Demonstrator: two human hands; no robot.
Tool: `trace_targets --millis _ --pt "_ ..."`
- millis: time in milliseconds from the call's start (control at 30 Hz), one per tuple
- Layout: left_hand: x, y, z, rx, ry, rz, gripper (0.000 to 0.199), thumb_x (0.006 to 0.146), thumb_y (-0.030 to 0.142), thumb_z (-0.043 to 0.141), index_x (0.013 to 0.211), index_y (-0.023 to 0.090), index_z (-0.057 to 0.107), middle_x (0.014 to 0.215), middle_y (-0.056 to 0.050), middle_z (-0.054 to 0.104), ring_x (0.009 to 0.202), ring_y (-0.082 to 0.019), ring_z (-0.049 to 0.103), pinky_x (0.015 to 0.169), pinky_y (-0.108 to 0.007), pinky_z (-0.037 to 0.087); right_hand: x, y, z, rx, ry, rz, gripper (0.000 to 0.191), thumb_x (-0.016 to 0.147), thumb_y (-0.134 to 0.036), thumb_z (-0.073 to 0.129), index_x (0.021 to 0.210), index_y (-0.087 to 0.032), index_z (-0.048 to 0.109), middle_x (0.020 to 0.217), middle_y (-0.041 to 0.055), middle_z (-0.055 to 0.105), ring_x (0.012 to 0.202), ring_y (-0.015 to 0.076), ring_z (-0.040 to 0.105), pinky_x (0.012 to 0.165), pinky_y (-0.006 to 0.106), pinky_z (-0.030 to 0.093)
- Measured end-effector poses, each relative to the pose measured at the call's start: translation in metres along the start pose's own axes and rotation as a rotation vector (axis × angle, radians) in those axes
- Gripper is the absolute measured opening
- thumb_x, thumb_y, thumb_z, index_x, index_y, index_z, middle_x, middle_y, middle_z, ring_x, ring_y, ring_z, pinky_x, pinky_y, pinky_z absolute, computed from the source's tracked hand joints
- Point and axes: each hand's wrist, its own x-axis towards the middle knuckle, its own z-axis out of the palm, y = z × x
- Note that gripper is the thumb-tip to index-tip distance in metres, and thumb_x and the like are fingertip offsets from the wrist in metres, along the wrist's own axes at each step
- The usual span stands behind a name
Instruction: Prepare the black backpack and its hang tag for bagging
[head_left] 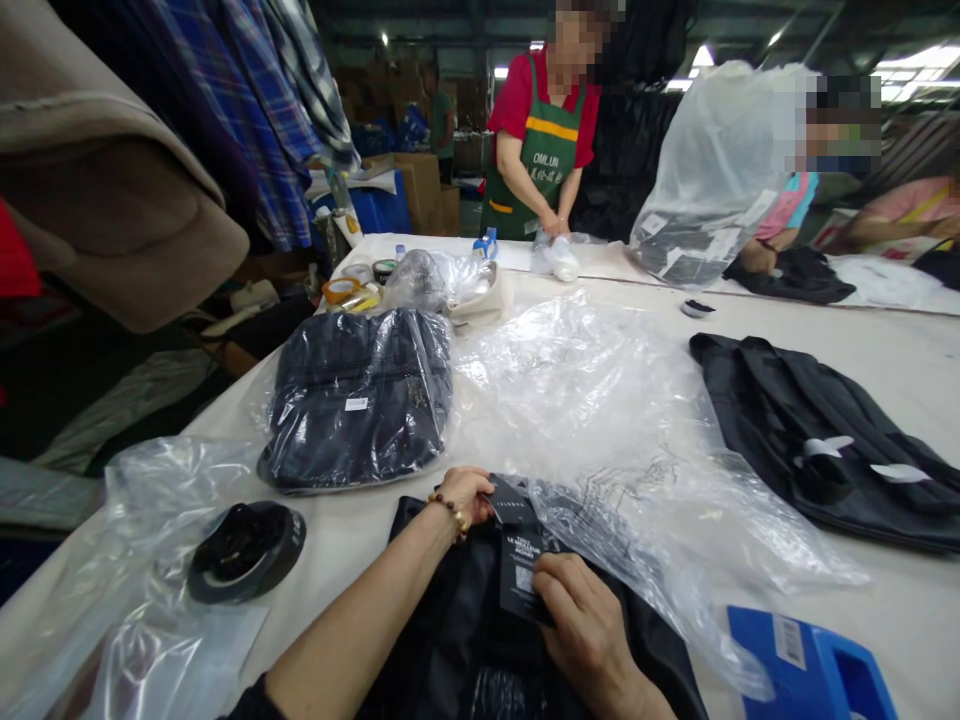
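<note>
A black bag [442, 640] lies on the table right in front of me, partly under clear plastic. Over it I hold black printed hang tags [519, 565] with white lettering. My left hand [466, 497], with a beaded bracelet at the wrist, pinches the upper tag near its top edge. Lower down, my right hand [585, 625] has its fingers closed on the right edge of the lower tag, which bears a small square code. Crumpled clear plastic [607, 530] drapes beside my hands over the bag's right part.
A plastic-wrapped black bag [360, 400] lies ahead left, near a black roll [247, 550]. Another black bag [832, 440] is at right, with a blue plastic container [810, 660] nearer me. Tape rolls [341, 290] sit farther back. A person in a green apron [551, 150] works across the table.
</note>
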Motion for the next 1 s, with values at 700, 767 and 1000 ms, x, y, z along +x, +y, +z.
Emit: trace_targets --millis 700,767,1000 --pt "-0.078 0.052 0.007 1.280 -0.007 0.796 0.027 0.077 0.000 0.039 0.084 0.010 0.063 0.092 -0.024 0.065 0.090 -0.035 0.062 0.072 -0.040 0.044 0.003 -0.005 -0.004 -0.083 0.026 -0.044 0.024 0.074 0.001 0.039 0.083 -0.015 0.054 0.077 0.0071 0.061 0.069 0.0134 0.054 0.062 0.025 0.052" --pt "-0.081 0.055 0.012 1.359 -0.035 0.850 0.027 0.078 0.001 0.039 0.086 0.010 0.063 0.092 -0.023 0.066 0.088 -0.033 0.063 0.068 -0.036 0.044 0.001 -0.004 -0.004 -0.080 0.020 -0.034 0.025 0.074 0.001 0.038 0.083 -0.016 0.054 0.077 0.0066 0.061 0.070 0.0132 0.054 0.062 0.025 0.052" --pt "-0.082 0.063 0.016 1.527 -0.031 0.910 0.030 0.080 0.002 0.038 0.091 0.011 0.065 0.088 -0.018 0.068 0.082 -0.027 0.064 0.061 -0.031 0.038 -0.006 0.000 -0.005 -0.054 0.002 0.029 0.027 0.071 0.002 0.039 0.082 -0.017 0.053 0.078 0.0053 0.060 0.070 0.0136 0.055 0.061 0.025 0.052"
